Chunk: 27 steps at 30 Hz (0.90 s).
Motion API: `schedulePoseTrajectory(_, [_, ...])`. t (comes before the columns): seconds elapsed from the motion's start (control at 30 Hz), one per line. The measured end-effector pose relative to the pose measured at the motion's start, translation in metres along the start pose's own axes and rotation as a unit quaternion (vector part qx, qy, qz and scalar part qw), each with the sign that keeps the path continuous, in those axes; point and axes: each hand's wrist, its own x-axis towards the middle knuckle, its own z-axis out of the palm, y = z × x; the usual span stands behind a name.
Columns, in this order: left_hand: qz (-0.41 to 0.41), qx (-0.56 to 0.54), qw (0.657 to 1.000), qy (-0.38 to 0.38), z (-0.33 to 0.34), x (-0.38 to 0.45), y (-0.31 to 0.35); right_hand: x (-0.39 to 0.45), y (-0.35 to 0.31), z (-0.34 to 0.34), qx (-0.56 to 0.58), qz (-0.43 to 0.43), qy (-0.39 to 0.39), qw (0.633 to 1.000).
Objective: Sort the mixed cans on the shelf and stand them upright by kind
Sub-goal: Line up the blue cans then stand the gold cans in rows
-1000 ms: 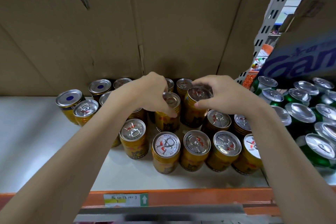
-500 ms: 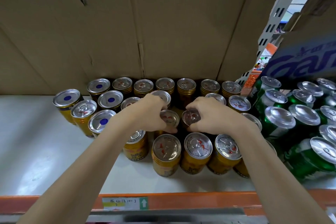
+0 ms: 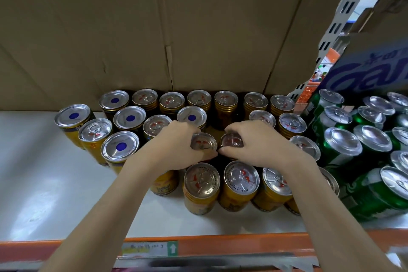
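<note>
1. The left hand (image 3: 174,146) grips the top of one gold can (image 3: 203,142); its fingers curl round the rim, thumb on the near side.
2. The right hand (image 3: 260,146) grips the neighbouring gold can (image 3: 231,141) the same way, fingers clamped over the far edge of the lid.
3. Both held cans stand upright in the middle of the gold group on the white shelf (image 3: 44,183), just beside each other, behind the front row of gold cans (image 3: 202,180). Whether their bases rest on the shelf cannot be told; the hands and the front row hide them.
4. Handling judgement: the cans are rigid metal cylinders, probably full and therefore moderately heavy. The painted walls are smooth and may slip; a dented wall is the main damage risk.
5. Hold point: the raised top rim gives a firm stop for the fingertips. A grip round the upper wall is safer for a longer carry.
6. Several cans at the left show a blue dot on the end (image 3: 121,147), so those are likely inverted.
7. The green cans (image 3: 344,146) stand well apart at the right, some tilted.
</note>
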Motion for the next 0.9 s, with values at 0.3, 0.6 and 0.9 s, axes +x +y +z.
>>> schedulePoseTrajectory(0.3, [0.014, 0.017, 1.0, -0.009, -0.006, 0.002, -0.002, 0.006, 0.006, -0.003, 0.025, -0.014, 0.002, 1.0])
schedulePoseTrajectory(0.6, [-0.036, 0.099, 0.992, 0.075, -0.034, 0.047, -0.002, 0.057, 0.028, -0.028, -0.025, 0.003, 0.086, 0.996])
schedulePoseTrajectory(0.9, [-0.087, 0.246, 0.964, -0.056, -0.017, 0.071, 0.005, 0.106, 0.031, -0.014, -0.037, 0.09, 0.008, 0.995])
